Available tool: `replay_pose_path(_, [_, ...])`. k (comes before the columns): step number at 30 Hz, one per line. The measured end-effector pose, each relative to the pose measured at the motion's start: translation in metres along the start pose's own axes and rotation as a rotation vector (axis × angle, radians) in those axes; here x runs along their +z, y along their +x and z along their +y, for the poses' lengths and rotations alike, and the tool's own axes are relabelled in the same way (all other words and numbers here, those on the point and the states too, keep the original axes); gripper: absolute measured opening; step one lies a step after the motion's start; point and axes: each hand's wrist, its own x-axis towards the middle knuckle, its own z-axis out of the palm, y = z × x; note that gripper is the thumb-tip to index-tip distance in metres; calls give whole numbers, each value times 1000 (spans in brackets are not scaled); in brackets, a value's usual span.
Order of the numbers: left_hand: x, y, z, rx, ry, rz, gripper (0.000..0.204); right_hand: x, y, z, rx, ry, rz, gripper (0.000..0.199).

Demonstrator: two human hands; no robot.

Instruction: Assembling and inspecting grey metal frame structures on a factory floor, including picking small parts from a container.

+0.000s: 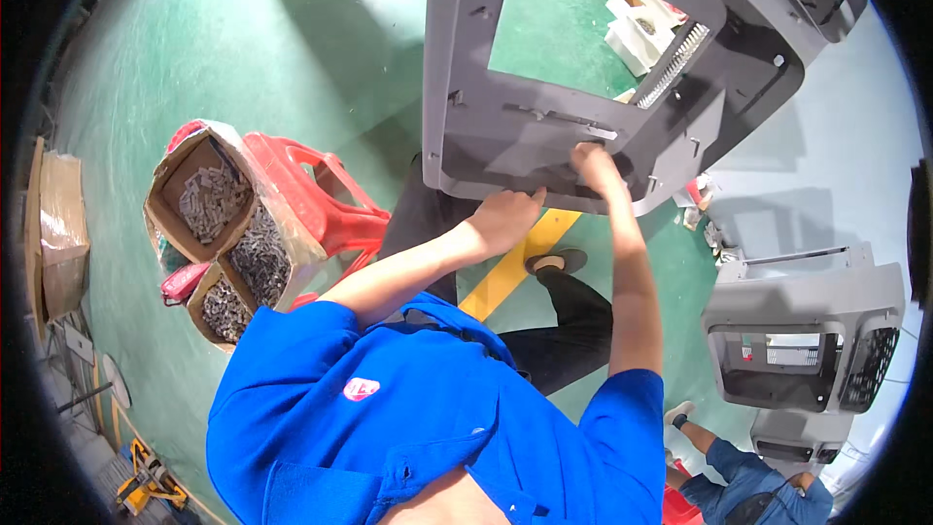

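A large grey moulded housing (466, 146) with a wide rectangular opening is in front of me, its inner side facing me. At the housing's near edge is my left hand (505, 222), fingers curled, with the fingertips on the rim. My right hand (595, 167) reaches over that edge into the recess, closed close to the inner surface. What its fingers hold, if anything, is too small to make out. Just beyond them a small pale piece (602, 133) lies on a narrow dark strip. Small pegs stick out around the housing's inside.
Left of me, cardboard boxes (170, 224) of small fasteners stand by a red plastic stool (326, 194). A white carton (637, 34) shows through the opening. More grey housings (777, 316) are at right, near another person (753, 486) in dark blue. Yellow tape (515, 267) marks the green floor.
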Motion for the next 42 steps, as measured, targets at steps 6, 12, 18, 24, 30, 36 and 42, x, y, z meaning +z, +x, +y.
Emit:
replay_pose_path(6, [5,-9,-29,-75,24,84,56,-123,-46,-104,88,885,-702,17])
replay_pose_path(12, [2,0,-42,-53,121,163,49,-102,-27,-89,59,591,-254,19])
replay_pose_path(18, [-11,3,-27,-118,171,90,50,-21,50,-71,71,-520,-65,12])
replay_pose_path(24, [-6,-6,-51,-75,249,208,52,12,72,-84,-313,-781,-18,7])
replay_pose_path(30, [-11,-9,-65,-118,259,192,50,-18,58,-98,75,-106,25,10])
replay_pose_path(36, [-21,-3,-83,-161,387,196,46,-46,-42,-112,124,578,-90,17])
replay_pose_path(42, [-28,12,-129,-209,530,264,39,41,-154,-64,208,565,-150,15])
